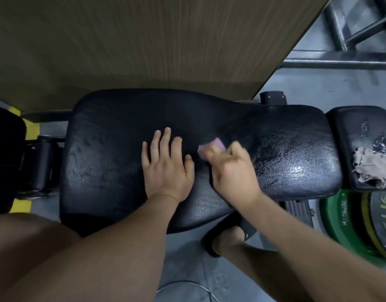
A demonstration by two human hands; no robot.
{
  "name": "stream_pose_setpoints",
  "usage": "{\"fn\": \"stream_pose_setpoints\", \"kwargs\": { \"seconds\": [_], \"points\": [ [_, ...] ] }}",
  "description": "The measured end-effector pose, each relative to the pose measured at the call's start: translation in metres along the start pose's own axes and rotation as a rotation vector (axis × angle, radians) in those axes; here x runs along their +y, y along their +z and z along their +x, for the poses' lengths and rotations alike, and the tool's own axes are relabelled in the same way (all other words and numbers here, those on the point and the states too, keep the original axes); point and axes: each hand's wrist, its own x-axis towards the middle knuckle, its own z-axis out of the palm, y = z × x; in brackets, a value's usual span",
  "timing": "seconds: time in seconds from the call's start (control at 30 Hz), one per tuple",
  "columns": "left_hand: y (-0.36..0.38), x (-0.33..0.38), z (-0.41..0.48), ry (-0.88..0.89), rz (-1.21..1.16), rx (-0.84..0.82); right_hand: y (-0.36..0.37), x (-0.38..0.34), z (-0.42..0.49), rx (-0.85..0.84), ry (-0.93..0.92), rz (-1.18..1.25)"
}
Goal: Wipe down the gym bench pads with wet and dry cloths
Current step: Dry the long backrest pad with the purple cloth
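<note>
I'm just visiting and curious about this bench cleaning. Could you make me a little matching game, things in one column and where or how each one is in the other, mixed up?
Things:
1. left hand
2. right hand
3. crumpled cloth
4. weight plate

States:
A. green, with lettering
B. lies on the small pad
C. rests flat on the large pad
D. grips the pink cloth

Pairs: 1-C, 2-D, 3-B, 4-A
</note>
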Motion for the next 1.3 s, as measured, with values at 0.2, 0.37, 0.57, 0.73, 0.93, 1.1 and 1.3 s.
{"fn": "stream_pose_setpoints", "kwargs": {
  "seconds": [0.2,0.37,0.57,0.73,0.93,1.1,1.3],
  "points": [
    [0.000,0.000,0.001,-0.006,-0.008,-0.004,-0.013,0.004,-0.026,-0.090,-0.228,0.045],
    [-0.001,0.000,0.000,-0.003,0.000,-0.008,0.006,0.001,0.039,-0.019,-0.015,0.039],
    [0.000,0.000,0.002,-0.012,0.000,-0.030,-0.020,0.006,-0.021,-0.074,-0.289,0.082],
    [-0.002,0.000,0.002,-0.013,0.007,-0.034,-0.014,0.041,0.038,-0.017,-0.145,-0.005],
    [-0.003,0.000,0.002,-0.012,-0.009,-0.024,-0.011,0.043,0.079,0.089,-0.097,0.092],
    [-0.004,0.000,0.002,-0.016,-0.021,-0.026,-0.033,0.037,0.077,0.059,0.057,0.379],
    [-0.004,0.000,0.002,-0.011,-0.021,-0.003,-0.032,0.031,0.068,-0.013,-0.115,0.189]
  ]
}}
